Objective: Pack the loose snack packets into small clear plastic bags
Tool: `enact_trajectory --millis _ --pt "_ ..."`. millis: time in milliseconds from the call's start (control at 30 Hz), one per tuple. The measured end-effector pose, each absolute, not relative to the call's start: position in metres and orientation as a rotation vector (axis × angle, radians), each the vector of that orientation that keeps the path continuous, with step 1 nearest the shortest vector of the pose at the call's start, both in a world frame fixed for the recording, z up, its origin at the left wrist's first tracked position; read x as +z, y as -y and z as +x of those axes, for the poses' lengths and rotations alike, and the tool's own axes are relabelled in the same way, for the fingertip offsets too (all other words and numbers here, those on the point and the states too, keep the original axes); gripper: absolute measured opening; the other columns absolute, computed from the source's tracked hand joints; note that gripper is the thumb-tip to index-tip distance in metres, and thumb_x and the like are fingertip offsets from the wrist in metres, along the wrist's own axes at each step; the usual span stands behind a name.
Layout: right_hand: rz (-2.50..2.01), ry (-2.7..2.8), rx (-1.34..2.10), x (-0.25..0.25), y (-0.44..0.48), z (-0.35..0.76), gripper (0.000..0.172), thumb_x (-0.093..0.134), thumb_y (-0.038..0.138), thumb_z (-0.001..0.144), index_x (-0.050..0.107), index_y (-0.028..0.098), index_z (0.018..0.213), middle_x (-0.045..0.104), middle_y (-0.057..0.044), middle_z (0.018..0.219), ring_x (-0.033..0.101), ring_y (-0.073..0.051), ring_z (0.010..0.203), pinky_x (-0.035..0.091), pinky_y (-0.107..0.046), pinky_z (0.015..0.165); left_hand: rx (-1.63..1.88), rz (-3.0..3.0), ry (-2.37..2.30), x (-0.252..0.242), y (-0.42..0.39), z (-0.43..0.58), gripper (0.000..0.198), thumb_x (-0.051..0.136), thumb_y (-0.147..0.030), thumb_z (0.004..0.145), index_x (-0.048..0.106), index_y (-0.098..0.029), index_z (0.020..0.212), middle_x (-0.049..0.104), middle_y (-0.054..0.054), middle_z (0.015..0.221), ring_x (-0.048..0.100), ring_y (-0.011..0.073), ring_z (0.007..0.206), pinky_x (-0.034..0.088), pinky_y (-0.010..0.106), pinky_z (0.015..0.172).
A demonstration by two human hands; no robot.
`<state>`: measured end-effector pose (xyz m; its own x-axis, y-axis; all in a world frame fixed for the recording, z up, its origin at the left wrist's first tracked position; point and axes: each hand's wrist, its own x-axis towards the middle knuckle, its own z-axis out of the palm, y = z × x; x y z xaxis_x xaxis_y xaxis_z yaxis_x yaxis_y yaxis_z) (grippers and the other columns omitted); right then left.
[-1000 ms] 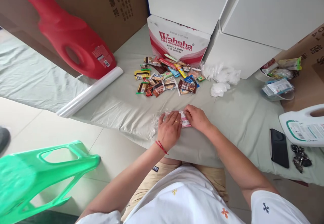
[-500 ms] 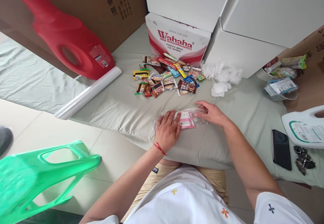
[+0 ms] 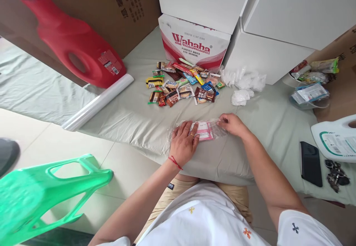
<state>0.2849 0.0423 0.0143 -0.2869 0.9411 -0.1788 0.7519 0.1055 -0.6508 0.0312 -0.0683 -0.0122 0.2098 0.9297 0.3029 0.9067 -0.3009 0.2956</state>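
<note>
Cloth (image 3: 125,116) bears pink packet (image 3: 205,131) partly under left hand (image 3: 183,144).

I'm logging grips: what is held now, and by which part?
The right hand pinches the clear wrapper by its right end; the left hand lies flat over its left part, apparently not gripping.

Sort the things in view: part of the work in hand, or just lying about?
In hand:
left hand, resting on clear plastic
right hand, pinching its right end
pink-and-white packet, between the hands

Lying about, probably:
red jug
green stool
phone
keys
white bottle
snacks (nearby; unsure)
</note>
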Motion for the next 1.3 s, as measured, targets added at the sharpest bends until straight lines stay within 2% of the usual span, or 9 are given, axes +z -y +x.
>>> enact_trajectory --millis 100,300,433,533,667,767,900,1067,1300 --pt "-1.621 1.908 1.002 0.015 -0.037 0.283 0.029 0.062 0.050 0.081 0.063 0.021 0.076 0.064 -0.001 0.077 0.056 -0.017 0.071 0.045 -0.028 0.067 0.668 2.401 -1.821 -0.012 0.068 0.031 0.047 0.042 -0.037 0.108 0.058 -0.020 0.149 0.059 0.015 0.153 0.050 0.0343 0.144 0.042 0.052 0.111" --pt "-1.759 1.765 1.022 0.013 -0.024 0.277 0.047 0.068 0.064 0.081 0.067 0.021 0.100 0.065 -0.001 0.078 0.057 -0.017 0.068 0.045 -0.027 0.062 0.674 2.376 -1.814 -0.013 0.068 0.031 0.048 0.043 -0.038 0.108 0.057 -0.021 0.150 0.059 0.015 0.153 0.050 0.0341 0.144 0.042 0.053 0.112" --pt "-1.758 1.733 0.971 0.017 -0.021 0.265 0.036 0.065 0.053 0.084 0.059 0.021 0.070 0.052 0.004 0.060 0.046 -0.013 0.058 0.036 -0.025 0.055 0.670 2.362 -1.803 -0.014 0.068 0.031 0.049 0.043 -0.039 0.107 0.057 -0.022 0.151 0.059 0.016 0.153 0.049 0.0345 0.145 0.041 0.053 0.113" --pt "-1.758 1.717 0.770 0.027 -0.014 0.238 0.032 0.064 0.045 0.088 0.056 0.022 0.067 0.049 0.004 0.057 0.044 -0.014 0.057 0.035 -0.025 0.055 0.674 2.350 -1.805 -0.015 0.068 0.031 0.049 0.044 -0.039 0.107 0.057 -0.023 0.151 0.058 0.016 0.153 0.049 0.0348 0.145 0.040 0.054 0.114" --pt "-1.648 2.021 0.535 0.033 0.013 0.184 0.014 0.056 0.025 0.094 0.068 0.022 0.088 0.069 -0.005 0.086 0.060 -0.018 0.074 0.046 -0.028 0.067 0.677 2.351 -1.816 -0.017 0.069 0.032 0.048 0.047 -0.036 0.105 0.059 -0.023 0.149 0.058 0.016 0.154 0.049 0.0360 0.145 0.038 0.055 0.114" --pt "-1.647 2.164 0.393 0.025 0.035 0.159 0.028 0.045 0.017 0.100 0.071 0.022 0.110 0.069 -0.011 0.108 0.065 -0.023 0.088 0.051 -0.032 0.072 0.683 2.323 -1.798 -0.018 0.069 0.032 0.045 0.048 -0.031 0.103 0.062 -0.021 0.145 0.057 0.017 0.154 0.048 0.0374 0.146 0.039 0.058 0.114" --pt "-1.505 2.190 0.413 0.010 0.053 0.161 0.038 0.040 0.019 0.104 0.064 0.017 0.134 0.067 -0.015 0.116 0.067 -0.026 0.101 0.056 -0.037 0.085 0.908 2.168 -1.662 -0.022 0.070 0.024 0.043 0.050 -0.028 0.100 0.065 -0.018 0.140 0.058 0.017 0.152 0.051 0.0349 0.144 0.044 0.055 0.115" --pt "-1.375 2.207 0.376 0.000 0.059 0.171 0.038 0.046 0.023 0.103 0.065 0.016 0.135 0.065 -0.017 0.116 0.064 -0.029 0.107 0.057 -0.044 0.094 1.400 1.789 -1.569 -0.024 0.074 -0.003 0.036 0.048 -0.021 0.097 0.066 -0.020 0.128 0.065 0.014 0.138 0.062 0.0245 0.132 0.051 0.045 0.113" --pt "-1.404 2.248 0.271 0.005 0.063 0.163 0.032 0.046 0.018 0.102 0.068 0.017 0.126 0.050 -0.021 0.154 0.063 -0.030 0.121 0.054 -0.049 0.101 0.934 1.808 -2.191 -0.019 0.078 -0.023 0.044 0.063 -0.037 0.090 0.066 -0.016 0.129 0.047 0.024 0.158 0.029 0.0458 0.156 0.028 0.071 0.121"
